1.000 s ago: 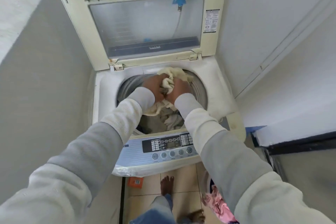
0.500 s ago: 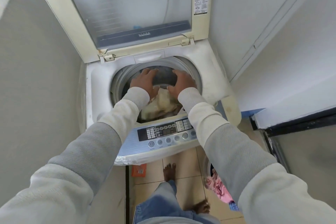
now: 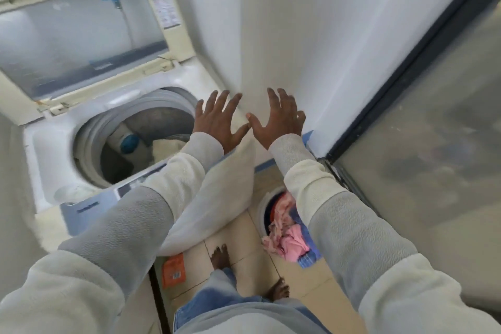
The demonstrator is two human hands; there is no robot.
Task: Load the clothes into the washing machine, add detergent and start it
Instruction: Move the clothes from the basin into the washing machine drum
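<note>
The cream cloth [image 3: 165, 147] lies in the washing machine [image 3: 51, 144] drum, below and left of the left grip [image 3: 220, 123]. The left grip and the right grip [image 3: 276, 119] are empty, fingers splayed, palms down, near the machine's right edge. Pink clothes [image 3: 287, 238] fill a basket [image 3: 261, 206] on the floor [image 3: 244, 228], partly hidden by the right forearm. The view is blurred.

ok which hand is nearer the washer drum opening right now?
Left. The left hand hovers open at the right edge of the drum opening; the right hand, also open, is farther right, clear of it, in front of the white wall.
</note>
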